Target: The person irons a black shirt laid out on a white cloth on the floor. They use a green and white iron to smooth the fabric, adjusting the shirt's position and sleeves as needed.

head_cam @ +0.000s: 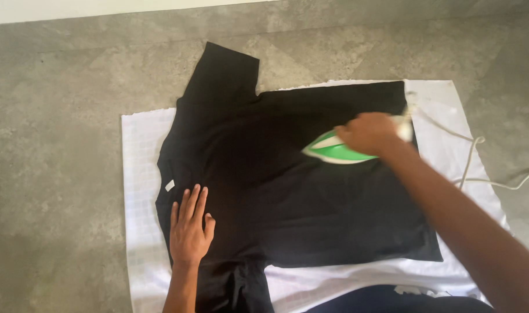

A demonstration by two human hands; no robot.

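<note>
A black T-shirt (pixel 287 191) lies spread flat on a white cloth (pixel 140 174) on the floor, collar to the left. My left hand (pixel 190 227) rests flat on the shirt near the collar, fingers together and stretched out. My right hand (pixel 369 133) grips the handle of a green and white iron (pixel 334 149), which sits on the shirt's right part with its tip pointing left. The iron looks blurred.
The iron's white cord (pixel 479 174) trails off to the right over the cloth and the grey stone floor (pixel 55 116). One sleeve (pixel 224 72) reaches past the cloth onto the floor. A white wall base runs along the top edge.
</note>
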